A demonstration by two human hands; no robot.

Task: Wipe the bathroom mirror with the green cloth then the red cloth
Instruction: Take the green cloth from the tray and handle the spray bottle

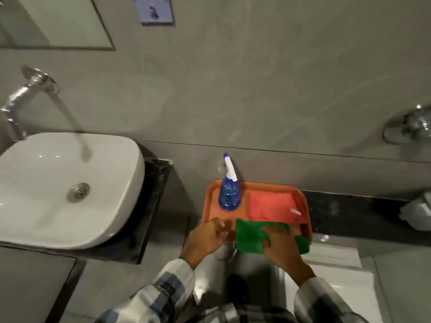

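Note:
An orange tray (256, 185) sits against the grey wall. The green cloth (249, 236) hangs over the tray's near edge, and my right hand (282, 248) lies on it with fingers pressed into the fabric. The red cloth (270, 205) lies flat in the tray's right half, behind the green one. My left hand (207, 236) rests at the tray's near left edge with fingers curled and nothing in it. The mirror (53, 22) hangs on the wall at the upper left, only its lower corner in view.
A blue spray bottle (229, 194) with a white trigger stands in the tray's back left. A white basin (65, 190) on a dark counter lies left, water running from its tap (30, 89). Another tap (410, 127) and a white object (417, 213) sit right.

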